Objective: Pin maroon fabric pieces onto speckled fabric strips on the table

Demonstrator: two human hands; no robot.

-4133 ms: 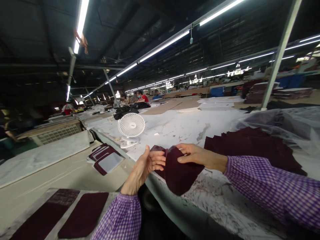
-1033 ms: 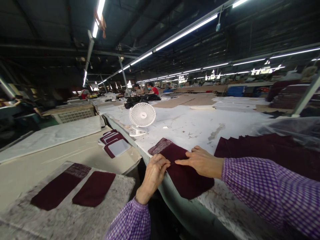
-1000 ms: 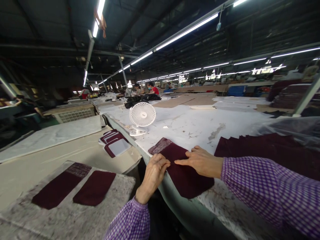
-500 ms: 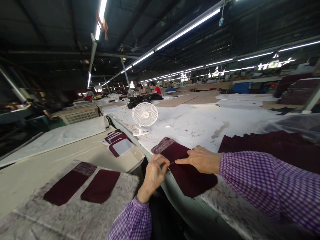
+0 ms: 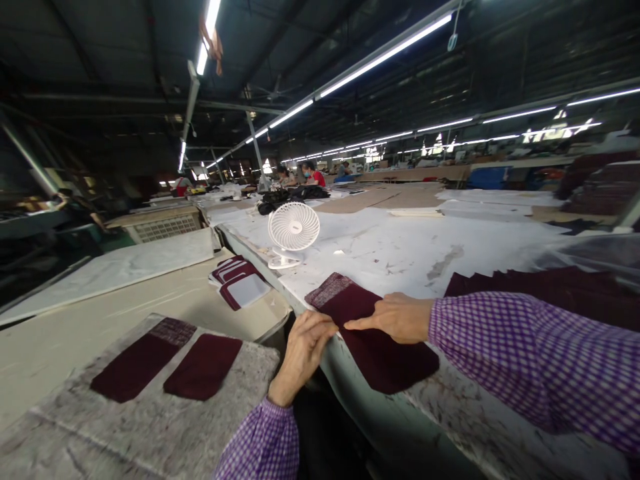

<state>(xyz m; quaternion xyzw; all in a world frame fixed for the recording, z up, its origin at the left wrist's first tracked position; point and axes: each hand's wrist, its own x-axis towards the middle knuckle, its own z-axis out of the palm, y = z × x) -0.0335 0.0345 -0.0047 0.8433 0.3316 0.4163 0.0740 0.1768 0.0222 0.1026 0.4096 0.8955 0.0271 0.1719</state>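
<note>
A small stack of dark maroon fabric pieces (image 5: 385,353) lies at the near edge of the white worktable (image 5: 400,250). My right hand (image 5: 395,317) rests flat on top of the stack, index finger stretched toward its left edge. My left hand (image 5: 306,343) is curled at that same edge, thumb and fingers pinched on the rim of the top maroon piece. Both sleeves are purple check.
A grey felt board (image 5: 150,427) at lower left carries two maroon pieces (image 5: 203,367). Maroon-and-white panels (image 5: 240,283) lie stacked on the beige table. A white desk fan (image 5: 293,230) stands behind. More maroon pieces (image 5: 550,287) under clear plastic sit at right. People work far back.
Four seconds ago both hands held a maroon piece up off the table edge; it now lies on the stack. In the last second only the left fingers shifted at the edge.
</note>
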